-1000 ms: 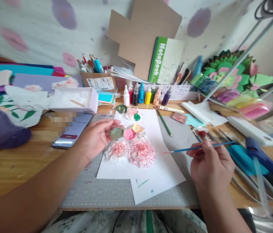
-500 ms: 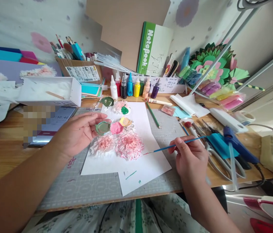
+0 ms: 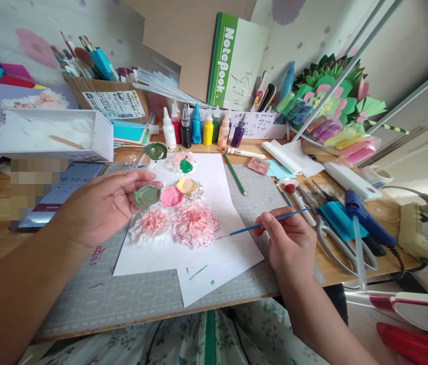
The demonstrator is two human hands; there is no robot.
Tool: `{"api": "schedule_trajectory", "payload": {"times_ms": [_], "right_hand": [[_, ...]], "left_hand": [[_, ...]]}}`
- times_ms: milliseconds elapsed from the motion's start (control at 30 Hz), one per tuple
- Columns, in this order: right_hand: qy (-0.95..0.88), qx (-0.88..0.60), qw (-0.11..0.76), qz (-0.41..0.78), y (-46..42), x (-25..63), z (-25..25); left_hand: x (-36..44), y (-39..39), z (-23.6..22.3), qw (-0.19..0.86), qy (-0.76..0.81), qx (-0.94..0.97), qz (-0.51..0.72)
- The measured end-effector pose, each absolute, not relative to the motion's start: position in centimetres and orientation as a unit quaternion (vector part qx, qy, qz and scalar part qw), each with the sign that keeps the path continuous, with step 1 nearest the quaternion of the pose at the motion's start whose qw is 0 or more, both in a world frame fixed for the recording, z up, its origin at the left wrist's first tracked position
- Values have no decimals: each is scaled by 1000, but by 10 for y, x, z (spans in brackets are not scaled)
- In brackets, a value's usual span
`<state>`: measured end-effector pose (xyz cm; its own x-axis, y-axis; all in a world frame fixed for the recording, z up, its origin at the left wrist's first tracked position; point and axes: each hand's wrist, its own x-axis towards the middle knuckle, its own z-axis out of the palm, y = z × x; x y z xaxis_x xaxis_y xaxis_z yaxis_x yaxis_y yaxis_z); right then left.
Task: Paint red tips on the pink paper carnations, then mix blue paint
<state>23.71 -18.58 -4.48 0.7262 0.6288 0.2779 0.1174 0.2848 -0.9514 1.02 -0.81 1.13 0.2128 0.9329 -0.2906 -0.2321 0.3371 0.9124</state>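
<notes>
My left hand (image 3: 100, 203) grips the left edge of a clear paint palette (image 3: 171, 196), whose round wells hold olive, pink, yellow and green paint. The palette is held above white paper (image 3: 229, 253). Between the thumb and fingers of my right hand (image 3: 289, 241) is a thin blue paintbrush (image 3: 251, 226), its tip pointing left. That tip is close to the right edge of a ruffled pink and white paper flower (image 3: 196, 224); whether it touches cannot be made out. Beside it lies a smaller, paler flower (image 3: 152, 223). Another pale flower is partly hidden behind the palette.
Several paint bottles (image 3: 196, 126) line the back. A green pencil (image 3: 235, 175) lies on the grey cutting mat (image 3: 84, 304). At right are scissors (image 3: 335, 248) and a blue glue gun (image 3: 361, 213). A phone (image 3: 73, 187) and white box (image 3: 54, 134) stand left.
The whole view has shifted slightly, so things appear further left and a little higher. My left hand still holds the palette; the brush tip stays close to the larger flower's right edge.
</notes>
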Motion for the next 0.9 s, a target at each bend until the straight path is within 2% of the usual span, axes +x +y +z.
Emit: {"api": "schedule_trajectory", "payload": {"times_ms": [367, 667, 900], "right_hand": [[-319, -567, 736, 190, -187, 239, -46], [-255, -519, 800, 159, -184, 245, -44], [-253, -481, 818, 189, -184, 248, -37]], "left_hand": [[11, -6, 11, 670, 470, 381, 430], [5, -7, 9, 696, 439, 384, 419], [5, -10, 9, 708, 424, 387, 411]]}}
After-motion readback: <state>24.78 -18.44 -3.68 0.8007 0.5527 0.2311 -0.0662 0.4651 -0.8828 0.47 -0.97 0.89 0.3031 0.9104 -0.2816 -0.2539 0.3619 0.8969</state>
